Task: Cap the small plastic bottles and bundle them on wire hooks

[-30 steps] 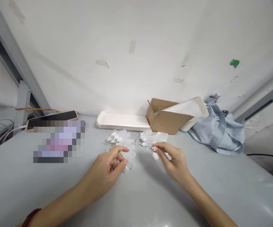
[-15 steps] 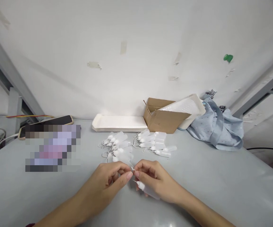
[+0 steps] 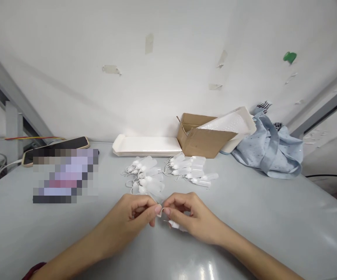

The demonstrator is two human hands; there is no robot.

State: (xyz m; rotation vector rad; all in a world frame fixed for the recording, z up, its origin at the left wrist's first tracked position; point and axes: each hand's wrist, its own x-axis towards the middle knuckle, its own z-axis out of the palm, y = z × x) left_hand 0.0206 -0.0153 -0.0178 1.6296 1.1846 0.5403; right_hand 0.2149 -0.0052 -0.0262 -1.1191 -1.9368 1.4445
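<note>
One dark-screened phone lies over on the left of the grey table. Nearer the middle, the left hand has thumb and forefinger pinched on a thin pale cord, with a heap of small bottles just beyond. The right hand pinches the cord too, and a needle-tipped bottle is held beneath its curled fingers, partly hidden. Farther over, I see a cardboard box, then a blue bag.

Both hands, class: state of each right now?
Left hand: closed, pinching a thin white cord.
Right hand: closed, holding a small bottle and the cord.
</note>
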